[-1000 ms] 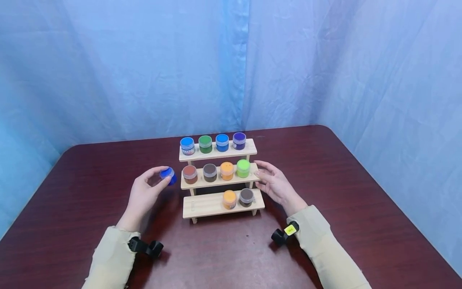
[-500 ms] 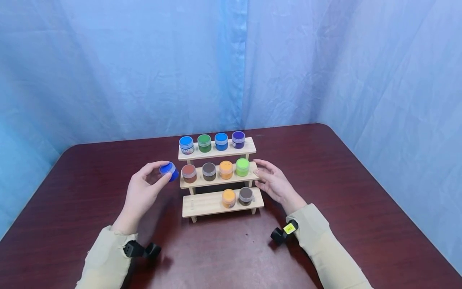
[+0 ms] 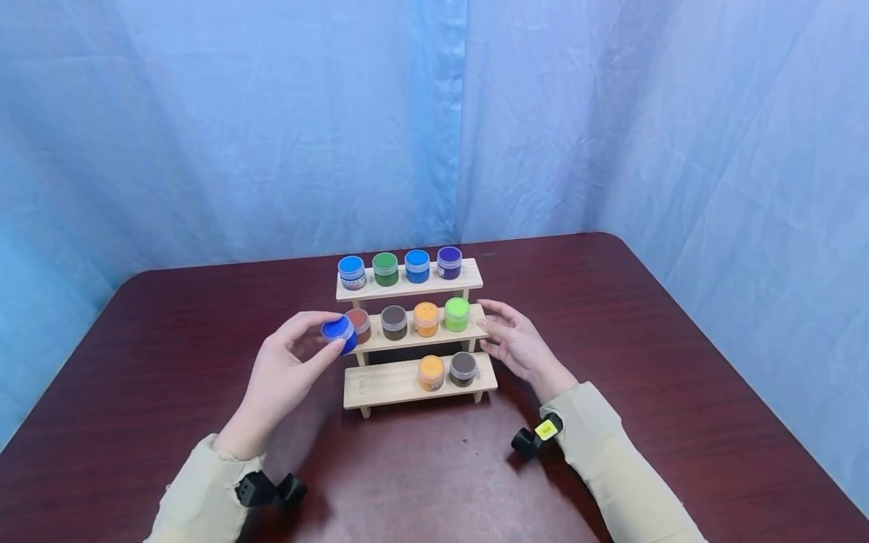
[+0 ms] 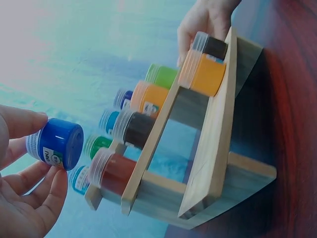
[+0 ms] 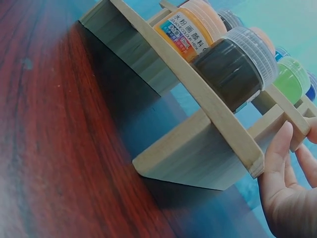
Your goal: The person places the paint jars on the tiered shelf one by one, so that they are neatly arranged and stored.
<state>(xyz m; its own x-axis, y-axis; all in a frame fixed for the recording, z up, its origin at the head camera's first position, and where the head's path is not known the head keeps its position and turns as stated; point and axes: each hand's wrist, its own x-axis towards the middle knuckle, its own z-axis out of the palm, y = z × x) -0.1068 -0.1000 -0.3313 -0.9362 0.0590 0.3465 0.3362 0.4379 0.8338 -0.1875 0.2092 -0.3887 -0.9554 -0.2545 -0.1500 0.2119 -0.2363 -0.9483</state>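
Observation:
My left hand (image 3: 288, 366) pinches a dark blue paint jar (image 3: 341, 334) between thumb and fingers, off the table. In the head view the jar partly covers the red-brown paint jar (image 3: 360, 324) on the middle shelf; the left wrist view shows a gap between the two. A three-step wooden display rack (image 3: 387, 386) carries the other jars. At its right end my right hand (image 3: 517, 343) holds the end of the middle shelf, thumb in front and fingers behind, beside the light green jar (image 3: 457, 314).
Blue, green and purple jars line the top shelf (image 3: 407, 289). On the bottom shelf's right half stand an orange jar (image 3: 431, 373) and a dark brown jar (image 3: 464, 369); its left half is bare wood. A blue curtain (image 3: 271, 136) hangs behind the dark red table (image 3: 645, 362).
My left hand has carried the dark blue jar to the right, from beside the rack to in front of the middle shelf's left end. The right hand keeps its place.

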